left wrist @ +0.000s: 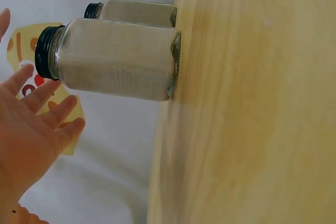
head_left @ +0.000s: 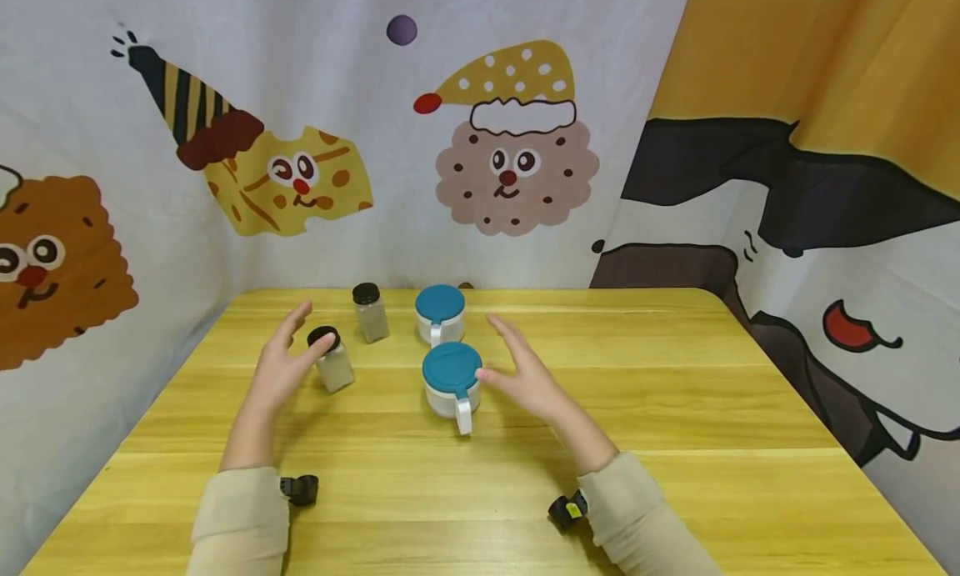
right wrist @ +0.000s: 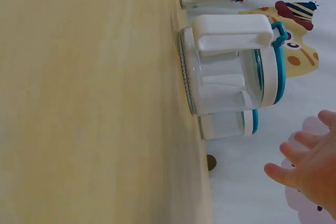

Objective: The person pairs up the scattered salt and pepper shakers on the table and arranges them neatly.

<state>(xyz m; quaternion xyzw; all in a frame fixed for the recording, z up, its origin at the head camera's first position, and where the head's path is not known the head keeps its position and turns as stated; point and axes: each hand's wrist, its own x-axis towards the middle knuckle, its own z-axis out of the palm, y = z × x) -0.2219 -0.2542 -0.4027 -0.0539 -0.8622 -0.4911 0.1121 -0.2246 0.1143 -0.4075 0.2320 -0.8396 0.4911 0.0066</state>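
My left hand (head_left: 279, 372) is held with spread fingers beside the nearer glass jar (head_left: 334, 369), which has a black lid and pale contents. In the left wrist view its fingers are close to that jar's lid; whether they touch, I cannot tell. A second such jar (head_left: 372, 320) stands behind it. Fingers spread, my right hand (head_left: 531, 383) is just right of the nearer clear canister (head_left: 452, 382), which has a blue lid and a white handle. Another blue-lidded canister (head_left: 440, 311) stands behind that one. Neither hand holds anything.
All four containers stand upright on a yellow wood-grain table (head_left: 675, 376). A curtain (head_left: 390, 184) printed with cartoon food hangs behind its far edge. Wrist cameras (head_left: 300, 490) are worn at both cuffs. A small dark round thing (right wrist: 211, 162) shows at the far edge.
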